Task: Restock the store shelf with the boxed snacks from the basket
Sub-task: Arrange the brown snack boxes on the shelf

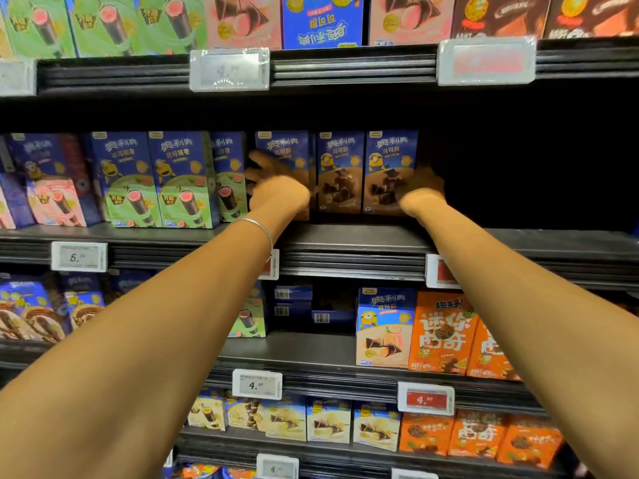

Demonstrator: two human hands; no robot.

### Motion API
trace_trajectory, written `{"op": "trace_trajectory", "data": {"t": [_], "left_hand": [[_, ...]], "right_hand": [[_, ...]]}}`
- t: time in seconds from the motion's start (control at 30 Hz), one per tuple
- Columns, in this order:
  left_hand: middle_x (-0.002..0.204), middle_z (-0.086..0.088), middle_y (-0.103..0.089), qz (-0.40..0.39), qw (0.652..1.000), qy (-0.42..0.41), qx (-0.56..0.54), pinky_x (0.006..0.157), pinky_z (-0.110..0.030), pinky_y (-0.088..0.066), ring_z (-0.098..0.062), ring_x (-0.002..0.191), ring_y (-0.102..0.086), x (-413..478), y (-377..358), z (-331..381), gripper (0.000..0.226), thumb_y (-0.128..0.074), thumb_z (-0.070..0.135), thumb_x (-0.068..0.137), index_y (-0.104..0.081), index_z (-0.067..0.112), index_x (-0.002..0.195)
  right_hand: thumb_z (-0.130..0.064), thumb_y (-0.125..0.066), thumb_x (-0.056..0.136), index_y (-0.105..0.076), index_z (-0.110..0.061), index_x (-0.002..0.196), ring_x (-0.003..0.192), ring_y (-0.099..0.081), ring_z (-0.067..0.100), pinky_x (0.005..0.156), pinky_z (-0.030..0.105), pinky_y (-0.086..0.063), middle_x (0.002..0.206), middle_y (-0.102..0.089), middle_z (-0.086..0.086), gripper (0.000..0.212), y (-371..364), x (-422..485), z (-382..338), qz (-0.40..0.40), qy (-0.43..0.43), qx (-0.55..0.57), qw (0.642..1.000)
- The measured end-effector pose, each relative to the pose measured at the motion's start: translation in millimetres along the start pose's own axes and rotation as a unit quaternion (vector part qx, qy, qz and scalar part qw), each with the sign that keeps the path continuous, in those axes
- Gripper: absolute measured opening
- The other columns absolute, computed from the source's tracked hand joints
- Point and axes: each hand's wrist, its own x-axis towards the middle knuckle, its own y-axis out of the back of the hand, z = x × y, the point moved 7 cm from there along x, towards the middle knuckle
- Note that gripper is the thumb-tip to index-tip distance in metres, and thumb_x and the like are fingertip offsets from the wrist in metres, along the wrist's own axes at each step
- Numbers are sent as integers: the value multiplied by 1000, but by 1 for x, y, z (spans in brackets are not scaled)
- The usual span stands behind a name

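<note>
1. The store shelf [345,236] is filling the whole view in stacked dark tiers, and both arms are reaching up to its middle tier.
2. The left arm [155,323] and the right arm [518,288] are stretching out almost straight and angling in towards each other.
3. Three brown-fronted snack boxes [340,171] are standing upright side by side on the middle tier, set back from its front edge, between the two hands.
4. Green-fronted boxes [155,181] are standing to their left on the same tier.
5. The left hand [276,193] is lying against the front and left side of the leftmost brown-fronted box. Its fingers are looking spread and fairly straight, not closing round anything, though motion is blurring them.
6. The right hand [422,198] is sitting at the lower right corner of the rightmost box. Blur and shadow are hiding its fingers, so I cannot tell whether they are gripping or loose.
7. A thin silver bracelet [259,229] is circling the left wrist.
</note>
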Motion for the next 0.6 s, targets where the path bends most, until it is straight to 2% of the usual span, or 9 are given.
{"op": "trace_trajectory", "data": {"t": [0.07, 0.1, 0.17, 0.27, 0.4, 0.5, 0.6], "left_hand": [[166, -24, -23, -8, 1000, -6, 11, 117, -51, -36, -42, 150, -33, 0, -3, 0, 107, -74, 45, 94, -5, 4, 164], [167, -24, -22, -17, 1000, -5, 18, 118, -51, -36, -42, 151, -31, -1, -4, 0, 107, -74, 47, 94, -6, 3, 164], [169, -22, -15, -22, 1000, 2, 9, 120, -52, -33, -42, 154, -25, -1, -6, -1, 118, -77, 54, 89, 0, 5, 165], [169, -20, -12, 8, 999, 11, -42, 121, -53, -30, -40, 155, -22, 2, -5, 0, 134, -84, 58, 80, 9, 9, 164], [167, -21, -15, 9, 997, 15, -69, 122, -53, -30, -42, 154, -26, 6, -7, 0, 137, -89, 56, 75, 6, 10, 164], [168, -21, -13, -6, 998, 19, -66, 122, -52, -29, -42, 154, -24, 4, -8, 1, 138, -87, 57, 77, 8, 8, 163], [170, -24, -7, -29, 998, 4, -53, 124, -51, -25, -43, 156, -19, 0, -6, 4, 141, -82, 62, 80, 15, 3, 162]], "right_hand": [[-26, -64, 97, -48, -12, 141, 122, -57, 37, 95, 41, -50, 138, -55, 17, 49, -1, 1, 0, -5, -4, 0, 1000], [-26, -64, 97, -47, -12, 143, 124, -56, 37, 96, 41, -50, 139, -55, 18, 51, -1, 2, -1, -9, -4, 1, 1000], [-27, -64, 97, -46, -11, 144, 125, -55, 37, 98, 42, -49, 140, -54, 17, 53, -2, 2, -3, -13, -2, 7, 1000], [-28, -60, 100, -49, -11, 142, 125, -55, 35, 97, 39, -48, 140, -54, 16, 47, -2, 3, -4, -12, 1, 21, 1000], [-32, -59, 100, -59, -9, 131, 117, -60, 32, 83, 32, -44, 130, -61, 15, 38, -1, 4, -6, -19, 13, 35, 999], [-35, -59, 100, -61, -10, 126, 115, -61, 33, 89, 35, -46, 127, -64, 15, 36, -3, 6, -5, -30, 27, 50, 998], [-47, -64, 94, -55, -12, 134, 120, -58, 32, 93, 36, -47, 135, -59, 14, 54, -2, 11, 2, -29, 4, 96, 995]]}}
